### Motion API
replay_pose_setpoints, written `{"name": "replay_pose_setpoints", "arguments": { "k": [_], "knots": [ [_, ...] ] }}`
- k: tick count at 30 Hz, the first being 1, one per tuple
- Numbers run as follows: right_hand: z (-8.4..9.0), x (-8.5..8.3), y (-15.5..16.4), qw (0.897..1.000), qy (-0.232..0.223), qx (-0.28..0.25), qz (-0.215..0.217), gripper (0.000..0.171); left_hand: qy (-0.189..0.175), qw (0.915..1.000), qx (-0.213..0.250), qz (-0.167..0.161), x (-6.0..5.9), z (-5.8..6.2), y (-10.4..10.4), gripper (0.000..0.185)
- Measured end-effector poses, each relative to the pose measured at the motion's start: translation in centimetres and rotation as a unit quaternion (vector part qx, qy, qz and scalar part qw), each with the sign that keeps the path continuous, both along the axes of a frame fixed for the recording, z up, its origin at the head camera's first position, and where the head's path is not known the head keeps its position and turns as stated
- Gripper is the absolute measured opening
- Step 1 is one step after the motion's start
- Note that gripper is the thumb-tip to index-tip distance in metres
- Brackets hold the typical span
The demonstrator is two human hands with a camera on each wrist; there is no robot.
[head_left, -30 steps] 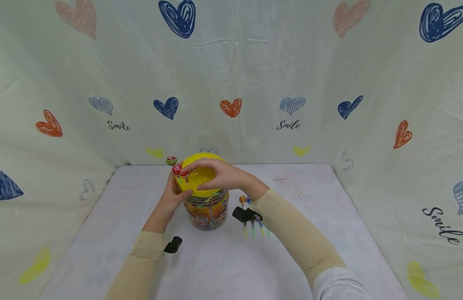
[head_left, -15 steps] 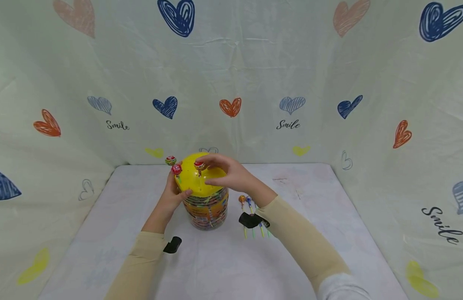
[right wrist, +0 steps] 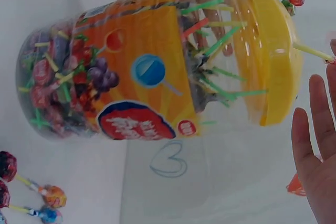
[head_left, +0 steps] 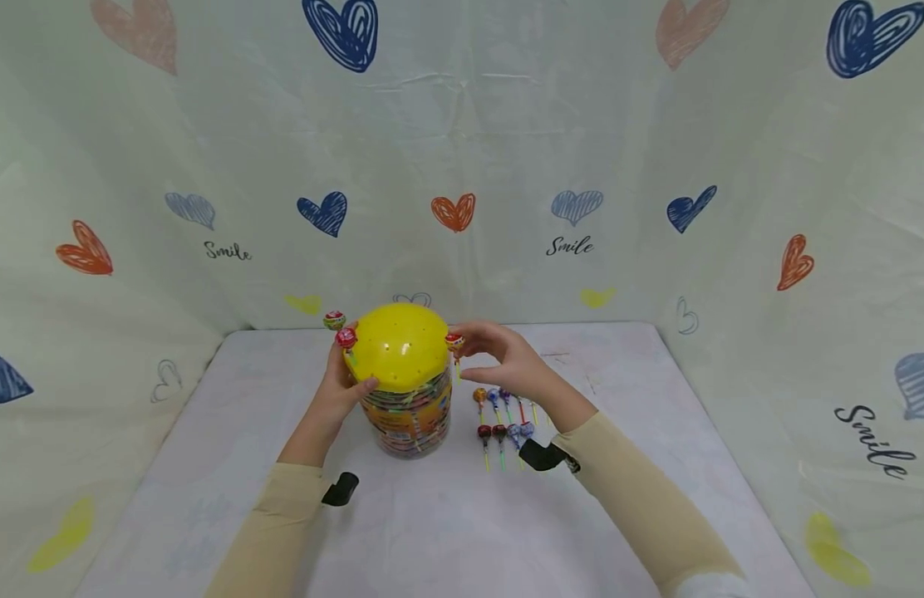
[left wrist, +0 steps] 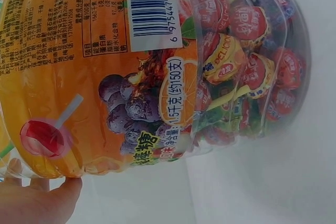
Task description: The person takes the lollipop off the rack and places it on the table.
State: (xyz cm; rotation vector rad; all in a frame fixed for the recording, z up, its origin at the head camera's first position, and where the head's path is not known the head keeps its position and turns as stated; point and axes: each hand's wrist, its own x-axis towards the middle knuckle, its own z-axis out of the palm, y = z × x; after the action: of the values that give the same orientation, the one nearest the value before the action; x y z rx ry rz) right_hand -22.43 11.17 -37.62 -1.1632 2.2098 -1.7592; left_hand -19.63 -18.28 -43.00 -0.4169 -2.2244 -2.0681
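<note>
A clear plastic jar full of lollipops stands on the table, closed by a yellow domed lid with small holes. My left hand grips the lid's left edge, thumb on the rim. Two red lollipops stick out of the lid beside it. My right hand pinches a red lollipop at the lid's right side; its green stick points into the lid. The left wrist view shows the jar's orange label and my fingertips below it.
Several loose lollipops lie in rows on the white table just right of the jar, some also in the right wrist view. Heart-printed cloth walls close the table in at the back and both sides.
My right hand moved with its lollipop from the top of the lid to the lid's right side, uncovering the loose lollipops. The left hand stayed on the lid.
</note>
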Motion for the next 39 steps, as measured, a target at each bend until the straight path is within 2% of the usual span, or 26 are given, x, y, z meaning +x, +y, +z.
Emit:
{"name": "replay_pose_setpoints", "arguments": {
  "k": [11,17,24,27,31,34,39],
  "knots": [
    [-3.4,0.6,4.1,0.996,-0.053,0.041,-0.052,0.052,-0.017,0.9998,-0.005,0.003,0.2,0.2,0.0,0.081],
    [-5.7,1.1,6.0,0.991,-0.086,0.058,-0.087,0.053,-0.010,0.9999,-0.005,0.003,0.2,0.1,0.0,0.081],
    [-8.9,1.6,8.0,0.982,-0.125,0.065,-0.126,0.052,-0.006,1.0000,0.000,-0.002,0.2,0.1,-0.1,0.082],
    [-9.3,2.1,8.5,0.979,-0.136,0.067,-0.137,0.052,-0.007,1.0000,-0.002,0.000,0.2,0.0,-0.1,0.082],
    [-10.8,2.3,9.3,0.973,-0.155,0.072,-0.154,0.053,-0.005,1.0000,-0.005,0.004,0.2,0.0,0.0,0.082],
    [-12.9,2.0,10.1,0.970,-0.162,0.073,-0.165,0.055,-0.005,1.0000,-0.003,0.004,0.2,0.0,0.0,0.082],
    [-14.7,2.3,10.9,0.961,-0.187,0.094,-0.181,0.054,-0.016,0.9998,0.007,0.003,0.2,0.1,0.1,0.079]
  ]
}}
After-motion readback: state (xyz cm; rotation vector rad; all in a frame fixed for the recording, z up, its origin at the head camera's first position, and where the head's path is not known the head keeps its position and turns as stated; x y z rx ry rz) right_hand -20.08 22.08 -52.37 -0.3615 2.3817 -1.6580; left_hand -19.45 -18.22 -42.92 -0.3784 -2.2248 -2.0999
